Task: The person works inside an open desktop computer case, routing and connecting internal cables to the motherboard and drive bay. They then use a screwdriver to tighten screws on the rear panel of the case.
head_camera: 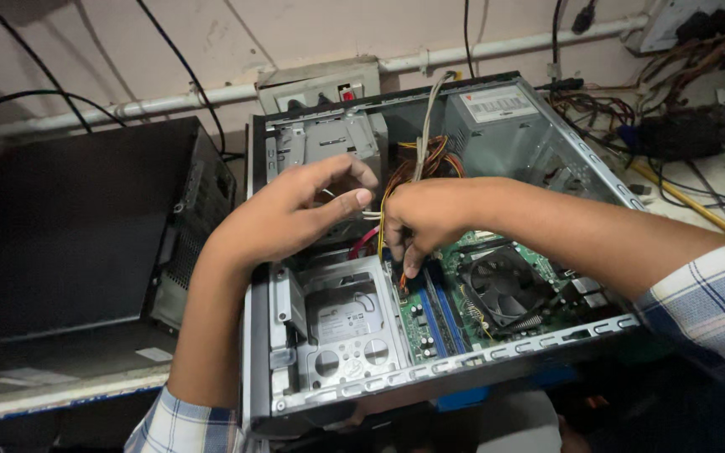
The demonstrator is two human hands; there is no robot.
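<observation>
Head cam: an open desktop PC case (463, 369) lies on its side on the bench, side panel off, insides facing up. The left hand (295, 210) hovers over the middle of the case w/ fingers curled and thumb pressed toward the index finger, pinched on thin pale wires (369, 215) that run across to the other hand. The right hand (425, 220) is just beside it, knuckles up, fingers bent down into the case; index finger points at the green motherboard (430, 323) near the blue RAM slots (442, 319). Can't tell if its fingers actually clamp anything, they're tucked under. A bundle of yellow, orange & black power cables (417, 164) comes down from the PSU (497, 126) at the top right corner of the case and passes btwn the two hands. Hard drive in its metal cage (341, 323) sits below the left hand; black CPU fan (501, 285) sits right of the RAM slots, under the right forearm. Both sleeves are plaid. A second black PC tower (69, 226) lies left of the case, well apart from the hands.
</observation>
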